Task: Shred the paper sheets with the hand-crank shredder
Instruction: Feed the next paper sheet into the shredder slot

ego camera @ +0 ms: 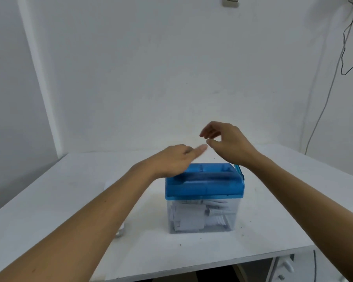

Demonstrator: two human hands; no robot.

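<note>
Two bare hands hang over the shredder (pixel 204 200), both empty. The left hand (pixel 171 161) has fingers (pixel 200 148) mostly straight, the right hand (pixel 228 143) has them loosely curled, gripping nothing. The shredder sits right under the fingers on the matte white counter (pixel 69 200): glossy see-through blue lid (pixel 206 184), boxy clear plastic bin (pixel 222 224) stuffed with white paper strips (pixel 192 218), and a blue crank (pixel 239 170) below the right wrist.

Bare forearms (pixel 110 202), bare hands (pixel 172 159)

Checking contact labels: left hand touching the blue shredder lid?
Cannot tell. Head view: left hand overlaps the lid's back-left corner; neither gap nor contact shows.
</note>
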